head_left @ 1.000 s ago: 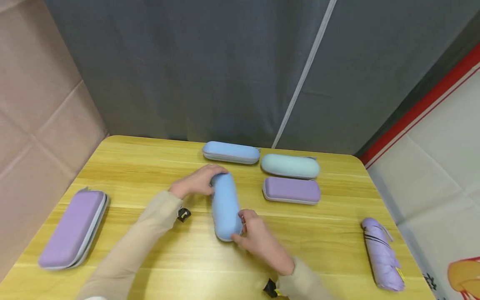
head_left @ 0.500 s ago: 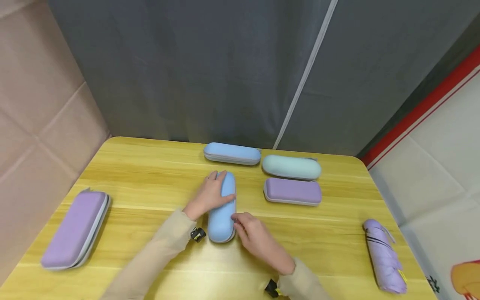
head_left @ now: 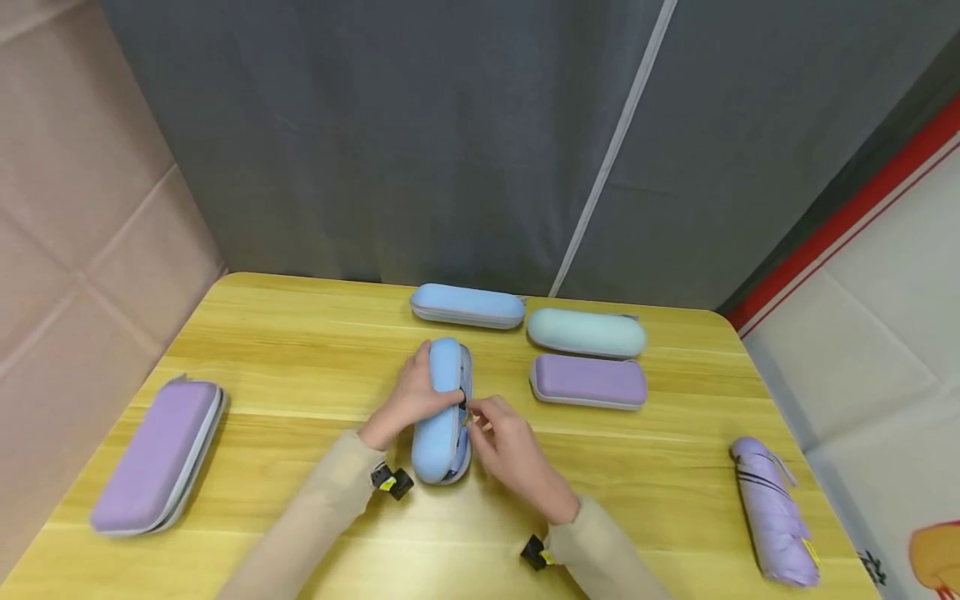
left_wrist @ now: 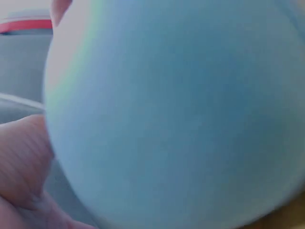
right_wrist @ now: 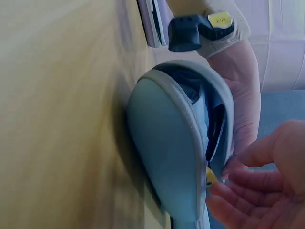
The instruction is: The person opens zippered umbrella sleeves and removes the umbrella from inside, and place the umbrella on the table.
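A blue zip case (head_left: 435,437) lies lengthwise in the middle of the table, its right side parted. My left hand (head_left: 412,396) grips the lid, thumb at the parted edge and fingers over the far left side. Folded blue fabric (right_wrist: 200,112) with dark bands and a yellow tag (right_wrist: 210,176) shows inside the gap. My right hand (head_left: 513,450) is at the opening; its fingertips reach the rim beside the yellow tag, thumb apart from the fingers. In the left wrist view the case's blue shell (left_wrist: 176,114) fills most of the picture.
At the back lie another blue case (head_left: 468,306), a mint case (head_left: 587,332) and a small purple case (head_left: 588,380). A larger purple case (head_left: 159,457) lies at the left, its zip side partly parted. A folded lavender umbrella (head_left: 776,512) is near the right edge.
My left hand has moved from the case's far end to its lid. The case's right side has parted, showing its contents. My right hand has stayed at that side.
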### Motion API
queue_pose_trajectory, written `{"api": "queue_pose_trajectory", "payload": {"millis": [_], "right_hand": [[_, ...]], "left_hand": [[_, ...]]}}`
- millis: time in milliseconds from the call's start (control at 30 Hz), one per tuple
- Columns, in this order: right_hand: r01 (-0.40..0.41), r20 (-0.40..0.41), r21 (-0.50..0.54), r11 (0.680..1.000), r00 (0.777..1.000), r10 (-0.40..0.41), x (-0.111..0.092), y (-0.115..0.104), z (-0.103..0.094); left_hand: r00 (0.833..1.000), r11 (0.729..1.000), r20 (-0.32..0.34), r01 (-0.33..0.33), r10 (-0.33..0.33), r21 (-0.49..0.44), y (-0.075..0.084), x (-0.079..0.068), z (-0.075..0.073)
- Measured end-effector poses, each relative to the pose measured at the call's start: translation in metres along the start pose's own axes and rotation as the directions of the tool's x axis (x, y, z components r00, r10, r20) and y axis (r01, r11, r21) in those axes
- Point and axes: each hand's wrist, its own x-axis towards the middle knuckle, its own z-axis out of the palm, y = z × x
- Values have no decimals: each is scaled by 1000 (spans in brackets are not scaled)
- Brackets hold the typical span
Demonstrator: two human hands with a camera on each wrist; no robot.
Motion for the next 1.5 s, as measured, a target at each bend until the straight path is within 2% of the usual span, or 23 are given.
{"api": "queue_pose_trajectory", "payload": {"millis": [100, 200, 300, 433, 533, 667, 733, 833, 1000, 1067, 1200, 1233, 1333, 1400, 1500], "right_hand": [[-51, -5, -20, 999, 999, 50, 9, -3, 5], [-66, -1, -74, 995, 998, 66, 18, -6, 10], [-87, 22, -142, 986, 996, 91, 25, -8, 13], [-194, 60, -195, 961, 976, 209, 32, -11, 14], [-268, 94, -228, 936, 951, 295, 37, -11, 14], [-316, 128, -282, 906, 923, 362, 43, -11, 15], [-347, 126, -312, 885, 908, 401, 46, -12, 16], [-379, 111, -380, 844, 887, 449, 51, -13, 20], [-382, 101, -497, 779, 867, 489, 59, -17, 29], [-392, 119, -522, 758, 846, 519, 61, -20, 31], [-408, 156, -549, 730, 808, 568, 66, -23, 33], [-416, 158, -548, 726, 801, 577, 66, -23, 33], [-433, 140, -527, 731, 804, 577, 64, -20, 33], [-445, 127, -486, 752, 815, 565, 62, -17, 32], [-446, 135, -399, 801, 836, 532, 60, -11, 29]], "left_hand": [[1000, 992, 0, 29, -29, -123, -5, -1, -1], [996, 968, 29, 91, -86, -235, -9, -3, -4], [985, 911, 75, 172, -155, -375, -13, -4, -9], [972, 823, 135, 236, -193, -517, -17, -6, -16], [966, 783, 173, 256, -190, -567, -19, -7, -19], [951, 719, 236, 305, -198, -625, -23, -7, -22], [944, 698, 271, 322, -188, -639, -25, -7, -23], [937, 693, 309, 332, -164, -640, -29, -7, -23], [927, 690, 349, 342, -136, -638, -38, -7, -24], [924, 683, 362, 343, -122, -645, -40, -8, -25], [921, 696, 378, 331, -92, -637, -40, -9, -25], [921, 699, 379, 329, -89, -635, -40, -9, -24], [923, 699, 372, 329, -97, -635, -39, -10, -23], [924, 689, 367, 332, -102, -644, -39, -10, -23], [927, 677, 362, 331, -101, -658, -40, -11, -22]]}}
